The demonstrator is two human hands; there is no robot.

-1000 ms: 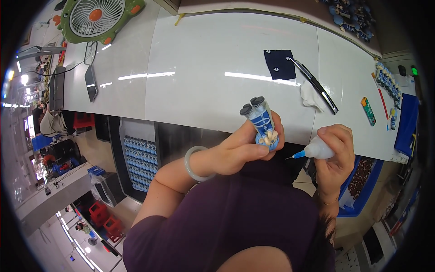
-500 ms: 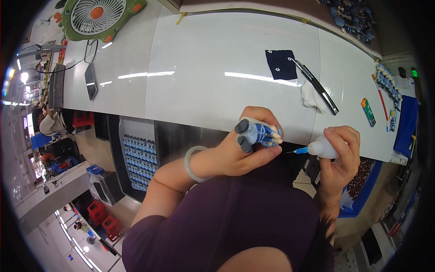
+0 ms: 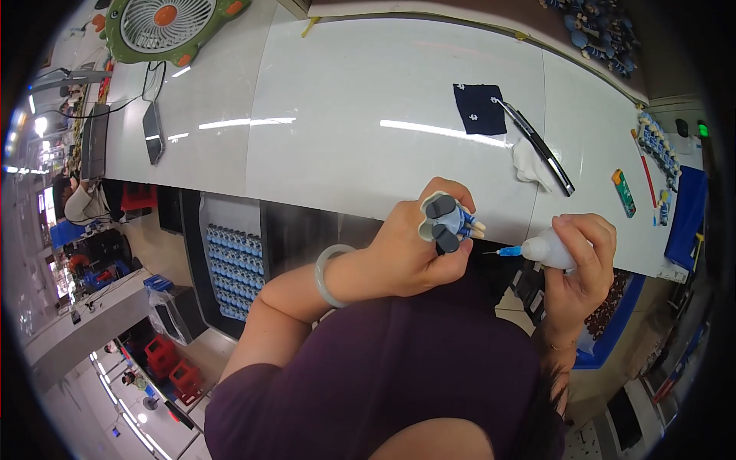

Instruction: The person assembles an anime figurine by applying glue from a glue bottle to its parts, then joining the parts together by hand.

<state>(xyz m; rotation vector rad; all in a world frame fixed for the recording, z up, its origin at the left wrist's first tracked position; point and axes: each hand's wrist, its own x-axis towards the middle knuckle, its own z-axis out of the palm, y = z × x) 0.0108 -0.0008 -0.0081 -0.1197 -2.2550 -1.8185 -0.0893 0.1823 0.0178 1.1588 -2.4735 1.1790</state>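
My left hand (image 3: 424, 249) is closed around a small blue and white figurine (image 3: 452, 221), its dark grey feet turned up toward me. Part of the figurine is hidden by my fingers. To its right, my right hand (image 3: 584, 253) grips a white squeeze bottle (image 3: 549, 250). A blue needle tip (image 3: 509, 251) on the bottle points left at the figurine, with a gap between them. Above the hands on the white table lie a dark cloth piece with small white designs (image 3: 481, 110), tweezers (image 3: 537, 146) and a crumpled white tissue (image 3: 530, 163).
A green lighter (image 3: 623, 193) and a red thin stick (image 3: 645, 164) lie at the right, near a row of small blue figurines (image 3: 658, 142). A green fan (image 3: 165, 27) stands far left. Rows of figurines fill a tray (image 3: 236, 264) below the table edge. A blue bin (image 3: 625, 326) holds brown pieces.
My left hand has turned the figurine so that its feet face me more and has shifted it slightly right. My right hand with the bottle has barely moved.
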